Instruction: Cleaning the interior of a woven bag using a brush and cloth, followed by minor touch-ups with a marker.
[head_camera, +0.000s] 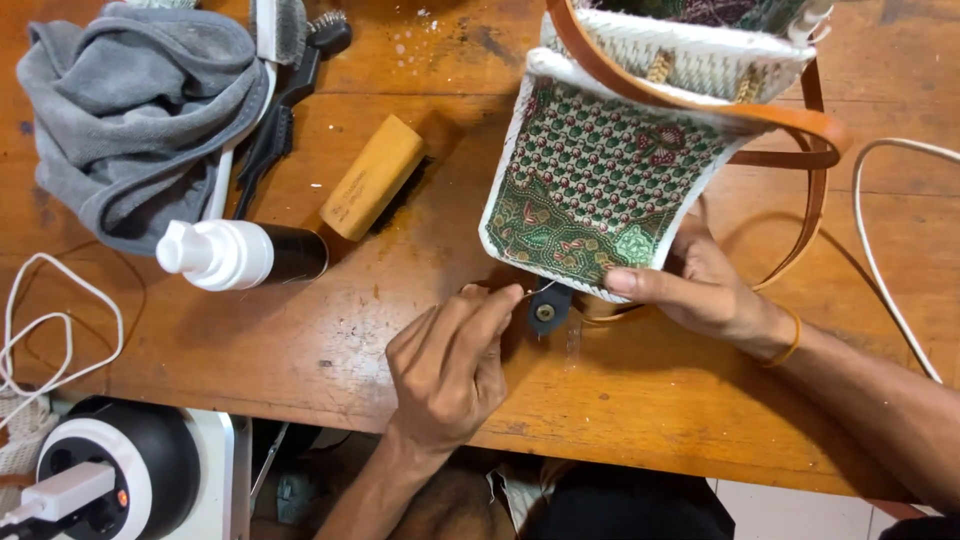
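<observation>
1. At the near edge of the wooden table (700, 420), a woven bag (600, 180) with a green patterned fabric lining is being held tilted up by the right hand (700, 290), thumb pressed on the lining's lower edge.
2. A small dark snap tab (547, 308) below the bag is being pinched at by the left hand (450, 365), fingertips closed on something thin beside it.
3. The bag could be tipped over if the right hand's grip is being loosened; the tab could be torn by too hard a pull.
4. The spray bottle (240, 255) is lying on its side and could be rolled.
5. Whether thread or needle is being gripped cannot be told; the bag's top and the tan leather strap (800, 125) are being cut off by the frame.
</observation>
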